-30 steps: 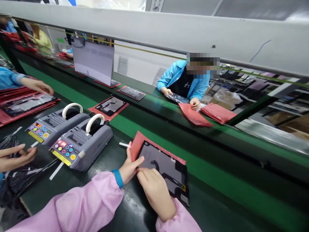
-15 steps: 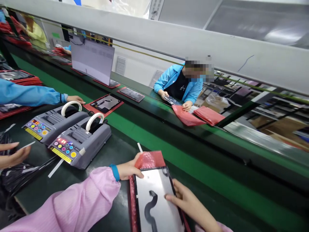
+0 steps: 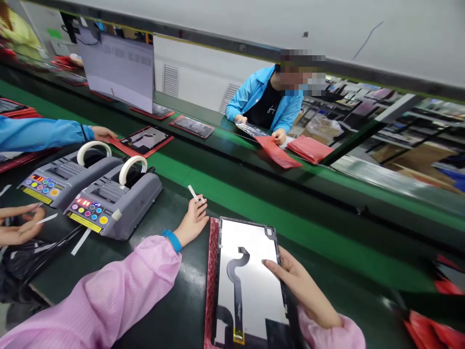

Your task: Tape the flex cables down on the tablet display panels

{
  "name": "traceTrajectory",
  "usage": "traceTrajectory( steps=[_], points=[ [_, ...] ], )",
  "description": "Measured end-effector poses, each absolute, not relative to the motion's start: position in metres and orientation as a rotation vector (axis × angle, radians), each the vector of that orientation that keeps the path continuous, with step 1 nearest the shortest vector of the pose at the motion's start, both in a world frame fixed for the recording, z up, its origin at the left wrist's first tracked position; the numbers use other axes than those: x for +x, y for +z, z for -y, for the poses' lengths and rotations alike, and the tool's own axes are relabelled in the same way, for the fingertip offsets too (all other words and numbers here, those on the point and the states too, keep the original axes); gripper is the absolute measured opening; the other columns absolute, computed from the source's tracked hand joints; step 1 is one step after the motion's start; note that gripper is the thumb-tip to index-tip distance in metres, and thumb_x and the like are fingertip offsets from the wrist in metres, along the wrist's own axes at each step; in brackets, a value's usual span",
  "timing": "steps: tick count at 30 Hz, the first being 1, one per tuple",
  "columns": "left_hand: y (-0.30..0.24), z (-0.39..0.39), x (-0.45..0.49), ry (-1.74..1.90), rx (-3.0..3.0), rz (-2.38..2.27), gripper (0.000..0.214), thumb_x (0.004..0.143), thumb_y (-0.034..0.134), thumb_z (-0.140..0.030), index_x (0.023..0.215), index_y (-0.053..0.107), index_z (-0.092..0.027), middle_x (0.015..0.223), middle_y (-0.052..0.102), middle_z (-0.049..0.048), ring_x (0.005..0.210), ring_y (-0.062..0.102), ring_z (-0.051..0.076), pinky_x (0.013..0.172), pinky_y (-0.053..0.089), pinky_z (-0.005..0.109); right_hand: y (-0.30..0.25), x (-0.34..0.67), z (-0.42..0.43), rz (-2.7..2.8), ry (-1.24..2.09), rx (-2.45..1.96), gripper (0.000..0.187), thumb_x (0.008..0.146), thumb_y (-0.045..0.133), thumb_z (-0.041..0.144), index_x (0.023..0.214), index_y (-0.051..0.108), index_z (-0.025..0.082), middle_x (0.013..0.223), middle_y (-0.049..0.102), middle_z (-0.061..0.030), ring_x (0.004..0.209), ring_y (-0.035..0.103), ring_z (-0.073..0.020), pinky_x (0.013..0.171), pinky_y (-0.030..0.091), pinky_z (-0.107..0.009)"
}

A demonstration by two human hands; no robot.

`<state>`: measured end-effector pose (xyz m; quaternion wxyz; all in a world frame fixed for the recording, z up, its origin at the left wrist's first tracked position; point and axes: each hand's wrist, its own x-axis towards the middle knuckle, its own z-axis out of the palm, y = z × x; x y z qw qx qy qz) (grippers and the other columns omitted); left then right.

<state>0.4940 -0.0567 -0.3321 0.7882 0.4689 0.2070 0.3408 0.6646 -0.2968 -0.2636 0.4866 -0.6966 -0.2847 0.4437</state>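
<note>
My right hand [image 3: 290, 269] grips the right edge of a tablet display panel [image 3: 254, 271], its thumb on the silvery back. A dark, curved flex cable [image 3: 236, 286] lies along that back. Under the panel's left side a red bubble-wrap bag [image 3: 210, 281] shows. My left hand [image 3: 194, 220], wearing a blue wristband [image 3: 172, 241], is apart from the panel, to its upper left. A short strip of white tape [image 3: 192, 193] is held at its fingers.
Two grey tape dispensers [image 3: 112, 201] stand left, one with a tape strip [image 3: 80, 242] sticking out. A co-worker's blue sleeve [image 3: 43, 135] reaches toward another panel [image 3: 145, 140]. Opposite, a person [image 3: 267, 104] handles a red bag [image 3: 278, 152]. Red bags [image 3: 430, 329] lie at lower right.
My left hand has let go of the panel and bag's upper left corner and moved up and left with the tape strip. My right hand still holds the panel.
</note>
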Motion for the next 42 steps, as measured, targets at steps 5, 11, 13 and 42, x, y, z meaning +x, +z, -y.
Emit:
traceTrajectory(
  steps=[5,11,13,42],
  points=[
    [-0.332,0.057,0.493,0.746,1.12,-0.425,0.054,0.077,0.07,-0.014,0.125,0.048,-0.024,0.136,0.049,0.0112,0.135,0.045,0.025,0.113,0.033,0.044,-0.287,0.674,0.298,0.789,1.186,-1.709,0.063,0.078,0.07,0.055,0.127,0.055,0.02,0.117,0.069,-0.0125,0.099,0.068,-0.0268,0.087,0.056,-0.043],
    [-0.322,0.064,0.484,0.802,1.725,-0.292,0.037,0.08,0.051,-0.006,0.106,0.071,-0.023,0.132,0.051,0.0096,0.132,0.041,0.028,0.118,0.025,0.049,-0.27,0.676,0.294,1.035,0.244,-2.366,0.058,0.074,0.069,0.063,0.11,0.063,0.018,0.091,0.064,-0.0093,0.092,0.061,-0.0293,0.081,0.051,-0.045],
    [-0.317,0.069,0.48,0.81,1.925,-0.171,0.043,0.078,0.048,-0.002,0.103,0.074,-0.026,0.135,0.05,0.0091,0.135,0.035,0.03,0.118,0.02,0.052,-0.256,0.661,0.281,1.138,0.118,-2.284,0.054,0.081,0.064,0.059,0.118,0.061,0.021,0.099,0.062,-0.0099,0.094,0.059,-0.0269,0.081,0.05,-0.042],
    [-0.323,0.175,0.403,0.529,2.827,0.089,0.039,0.093,0.053,-0.051,0.131,0.057,-0.043,0.143,0.045,0.0025,0.132,0.03,0.036,0.112,0.014,0.072,-0.304,0.628,0.268,1.363,0.773,-1.88,0.027,0.081,0.066,0.046,0.066,0.068,0.023,0.101,0.058,-0.0073,0.105,0.052,-0.0257,0.1,0.036,-0.045]
  ],
)
